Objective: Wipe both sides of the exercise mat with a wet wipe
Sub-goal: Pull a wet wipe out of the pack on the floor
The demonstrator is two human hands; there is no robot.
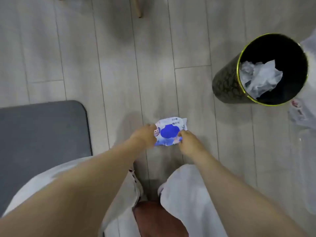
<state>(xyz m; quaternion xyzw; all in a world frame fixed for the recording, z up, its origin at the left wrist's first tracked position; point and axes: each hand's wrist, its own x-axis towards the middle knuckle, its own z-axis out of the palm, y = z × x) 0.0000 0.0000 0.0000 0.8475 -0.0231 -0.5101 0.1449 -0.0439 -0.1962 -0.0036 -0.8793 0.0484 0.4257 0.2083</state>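
At 2 o'clock a dark waste bin (227,84) with a gold rim stands on the floor (119,65), holding crumpled white wipes (259,77). Near the centre, a wet wipe pack (171,130) with a blue lid panel is held by both hands: the left hand (145,135) grips its left end, the right hand (188,141) pinches its lower right edge; fingers are blurred and mostly hidden behind the knuckles. The grey exercise mat (42,134) lies flat at 9 o'clock, cut off by the left edge and partly covered by a white trouser leg (188,194). At 3 o'clock a clear plastic bag (301,113) is cut off, its contents unreadable
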